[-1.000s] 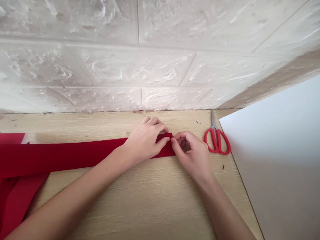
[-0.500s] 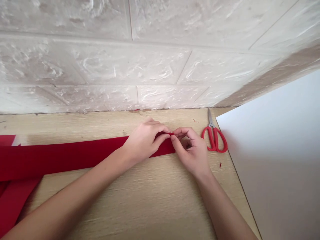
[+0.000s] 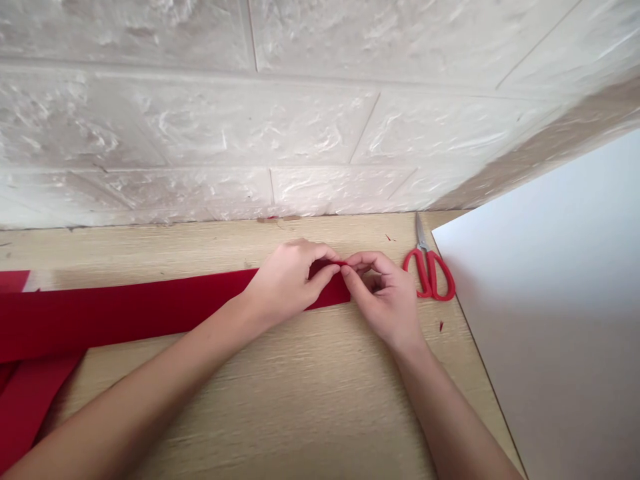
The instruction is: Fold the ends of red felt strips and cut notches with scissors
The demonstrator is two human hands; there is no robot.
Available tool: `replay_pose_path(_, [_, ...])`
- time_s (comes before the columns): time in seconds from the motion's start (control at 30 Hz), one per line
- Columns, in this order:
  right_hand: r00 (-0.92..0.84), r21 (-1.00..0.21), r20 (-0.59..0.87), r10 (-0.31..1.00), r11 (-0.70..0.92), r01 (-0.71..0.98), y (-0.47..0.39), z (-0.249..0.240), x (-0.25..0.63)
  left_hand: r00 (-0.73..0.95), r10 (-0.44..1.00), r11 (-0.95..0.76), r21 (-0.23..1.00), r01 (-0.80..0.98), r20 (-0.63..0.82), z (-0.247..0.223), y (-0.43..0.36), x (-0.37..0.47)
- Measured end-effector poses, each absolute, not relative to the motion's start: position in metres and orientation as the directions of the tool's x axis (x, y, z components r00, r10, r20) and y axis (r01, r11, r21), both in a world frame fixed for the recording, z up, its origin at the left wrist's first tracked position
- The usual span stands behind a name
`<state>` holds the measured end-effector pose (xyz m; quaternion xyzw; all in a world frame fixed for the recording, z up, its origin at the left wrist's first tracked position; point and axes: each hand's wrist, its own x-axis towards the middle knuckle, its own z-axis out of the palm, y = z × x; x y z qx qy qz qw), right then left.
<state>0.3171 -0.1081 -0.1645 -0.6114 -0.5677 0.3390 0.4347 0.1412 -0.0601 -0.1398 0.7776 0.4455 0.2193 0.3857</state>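
A long red strip [image 3: 150, 307] of cloth or ribbon runs across the wooden table from the left edge to the middle. Near its right end, my left hand [image 3: 290, 280] pinches the upper edge between thumb and fingers. My right hand [image 3: 385, 293] pinches the same edge right beside it, at the corner, and the two thumbs nearly touch. Between the fingertips the edge looks raised or folded; the fine detail is too small to tell. More red material [image 3: 35, 400] lies beneath the strip at the lower left.
Red-handled scissors [image 3: 431, 273] lie just right of my right hand, tips toward the wall. A large white board [image 3: 550, 293] fills the right side. A textured white brick wall [image 3: 310, 120] borders the table [image 3: 280, 413] at the back. Small red scraps lie nearby.
The view has shifted very slightly. Both hands keep their pinch at the strip's right end, with only a tiny shift of the fingers.
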Motion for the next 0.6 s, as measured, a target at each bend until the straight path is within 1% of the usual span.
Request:
replay_pose_path(0.13, [0.124, -0.921, 0.074, 0.989, 0.021, 0.389, -0.1075, -0.1646, 0.3172, 0.493, 0.869, -0.269, 0.806, 0.528, -0.032, -0.1388, -0.0612, 0.1413])
replay_pose_path(0.4, [0.113, -0.913, 0.073, 0.991, 0.020, 0.407, -0.1080, -0.1646, 0.3175, 0.484, 0.873, -0.254, 0.799, 0.546, -0.053, -0.1374, -0.0610, 0.1417])
replay_pose_path(0.6, [0.113, -0.911, 0.076, 0.991, 0.023, 0.411, -0.1071, -0.1658, 0.3178, 0.498, 0.867, -0.291, 0.778, 0.557, -0.033, -0.1380, -0.0615, 0.1416])
